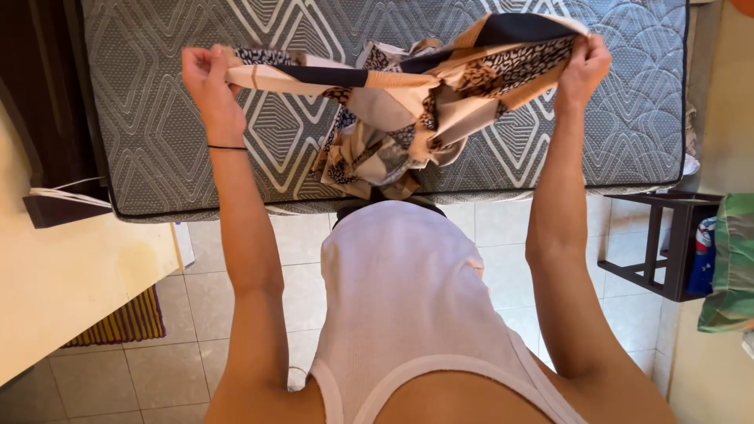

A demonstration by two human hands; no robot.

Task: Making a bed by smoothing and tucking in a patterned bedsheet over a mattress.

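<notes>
I hold a patterned cloth in beige, black and animal-print patches stretched out in front of me over a grey quilted mattress. My left hand grips its left edge at the upper left. My right hand grips its right edge at the upper right. The middle of the cloth sags in bunched folds down to the mattress's near edge. A thin black band circles my left wrist.
A dark low stool stands on the tiled floor at right, next to a green bag. A pale table top fills the lower left, with a striped mat under it. Dark furniture stands at the far left.
</notes>
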